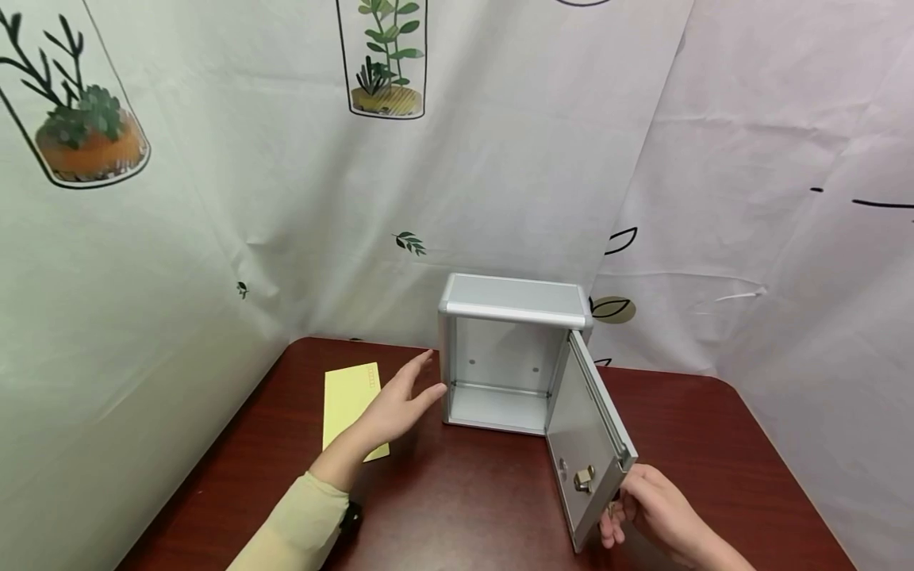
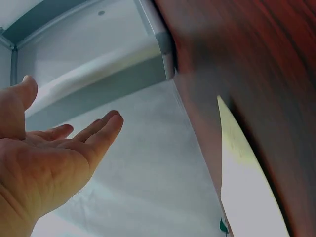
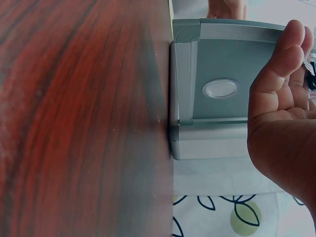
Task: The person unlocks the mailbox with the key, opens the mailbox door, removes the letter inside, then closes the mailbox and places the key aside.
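Observation:
A silver-grey metal box point(image 1: 514, 295) stands on the table with its hinged door point(image 1: 589, 444) swung wide; its inside shows bare walls. A brass-coloured lock point(image 1: 584, 478) sits on the door's inner face. My right hand point(image 1: 660, 507) is at the free edge of the door, on its outer side, fingers curled at the lock. A key point(image 3: 310, 74) with a dark head shows at those fingers in the right wrist view, partly hidden by them. My left hand point(image 1: 400, 404) hovers beside the box's left wall, fingers spread and holding nothing, as the left wrist view point(image 2: 54, 163) also shows.
A yellow envelope point(image 1: 350, 396) lies on the dark red table point(image 1: 457, 507) left of the box, partly under my left forearm in the head view. Behind the table hangs a white cloth point(image 1: 500, 174) with printed plants. An oval window point(image 3: 220, 89) marks the door's outer face.

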Tool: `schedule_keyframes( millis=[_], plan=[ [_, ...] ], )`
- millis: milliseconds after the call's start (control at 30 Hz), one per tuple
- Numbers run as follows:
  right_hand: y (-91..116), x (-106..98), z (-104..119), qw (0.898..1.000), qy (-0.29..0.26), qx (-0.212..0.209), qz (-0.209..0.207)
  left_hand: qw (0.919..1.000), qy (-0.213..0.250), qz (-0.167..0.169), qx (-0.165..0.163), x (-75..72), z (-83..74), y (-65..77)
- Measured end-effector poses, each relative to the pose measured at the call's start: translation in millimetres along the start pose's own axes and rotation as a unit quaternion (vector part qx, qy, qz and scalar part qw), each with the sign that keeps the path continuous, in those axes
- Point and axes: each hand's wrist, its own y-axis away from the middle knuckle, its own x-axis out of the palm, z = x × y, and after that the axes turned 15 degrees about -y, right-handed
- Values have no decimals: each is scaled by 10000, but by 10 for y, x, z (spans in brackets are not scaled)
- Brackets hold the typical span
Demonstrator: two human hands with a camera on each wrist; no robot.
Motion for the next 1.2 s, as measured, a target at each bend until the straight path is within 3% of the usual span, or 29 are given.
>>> schedule_keyframes(
  millis=[200,400,533,733,1200],
  plan=[
    [3,-3,-13,9995,-80,-185,229,9998,196,-29,28,83,-58,-24],
    [6,0,-11,9996,-158,-145,191,9995,299,-28,55,135,-67,-37],
    [4,-21,-31,9991,-135,-216,347,9996,284,18,87,174,-68,-39],
    [-2,8,-14,9995,-114,-136,262,9998,177,-22,126,218,-67,-51],
    [-169,111,-75,9978,-325,-126,563,9994,16,-333,-19,254,-110,-50]
  ],
)
